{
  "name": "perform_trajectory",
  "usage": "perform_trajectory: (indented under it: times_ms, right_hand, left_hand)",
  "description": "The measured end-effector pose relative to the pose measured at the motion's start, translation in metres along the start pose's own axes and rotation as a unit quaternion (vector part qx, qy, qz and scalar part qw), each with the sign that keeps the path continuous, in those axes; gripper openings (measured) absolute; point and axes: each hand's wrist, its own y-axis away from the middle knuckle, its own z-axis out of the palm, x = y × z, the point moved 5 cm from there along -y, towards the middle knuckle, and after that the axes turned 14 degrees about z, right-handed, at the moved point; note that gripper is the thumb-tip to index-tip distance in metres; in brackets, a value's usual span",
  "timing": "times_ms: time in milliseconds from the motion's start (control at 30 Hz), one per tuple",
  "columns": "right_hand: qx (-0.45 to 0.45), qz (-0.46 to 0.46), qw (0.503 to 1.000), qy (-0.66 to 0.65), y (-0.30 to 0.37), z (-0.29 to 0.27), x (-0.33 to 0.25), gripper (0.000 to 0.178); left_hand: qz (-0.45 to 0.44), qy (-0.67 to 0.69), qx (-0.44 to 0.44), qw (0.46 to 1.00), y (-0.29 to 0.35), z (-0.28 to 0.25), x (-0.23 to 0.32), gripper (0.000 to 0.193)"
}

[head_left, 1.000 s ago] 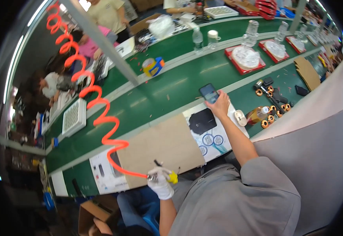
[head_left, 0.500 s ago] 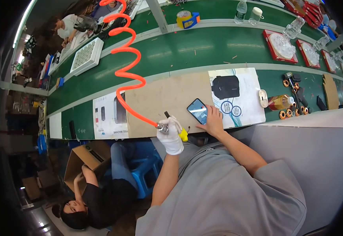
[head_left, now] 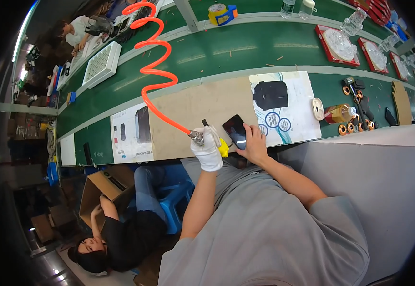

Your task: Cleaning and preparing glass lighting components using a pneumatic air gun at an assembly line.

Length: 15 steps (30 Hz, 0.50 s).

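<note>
In my white-gloved left hand [head_left: 207, 148] is a yellow air gun [head_left: 223, 148], mostly hidden by the fingers. A metal coupling [head_left: 196, 137] joins it to an orange coiled hose [head_left: 158, 85] that rises to the far side, and a short black piece sticks up above the glove. My bare right hand [head_left: 254, 145] grips the lower right side of a smartphone [head_left: 234, 132], whose screen is mostly dark. The phone lies over a brown cardboard sheet [head_left: 183, 107] along the bench's near edge, a little right of the glove.
Printed carton panels [head_left: 295, 102] flank the cardboard. Beyond it runs a green bench [head_left: 212, 57] with a tape dispenser [head_left: 222, 14] and a white tray [head_left: 101, 65]. On the right are a bottle [head_left: 338, 113], copper-coloured rings [head_left: 346, 128] and red boxes [head_left: 337, 45]. A seated person [head_left: 126, 238] holds a carton lower left.
The phone's lit screen has gone mostly dark, and the phone looks slightly more upright in my right hand. The left hand keeps the air gun. The whole view has shifted slightly.
</note>
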Motion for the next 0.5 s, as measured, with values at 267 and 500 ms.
perform_trajectory:
  times_ms: [267,500]
  right_hand:
    - [-0.015,-0.014,1.000,0.006,0.005,0.002,-0.005,0.095]
    - [-0.031,-0.023,0.999,0.014,0.006,0.003,-0.006,0.093]
  left_hand:
    - [0.007,-0.023,0.017,1.000,-0.017,-0.011,-0.013,0.027]
    - [-0.004,-0.016,0.032,0.999,-0.027,-0.017,-0.020,0.026]
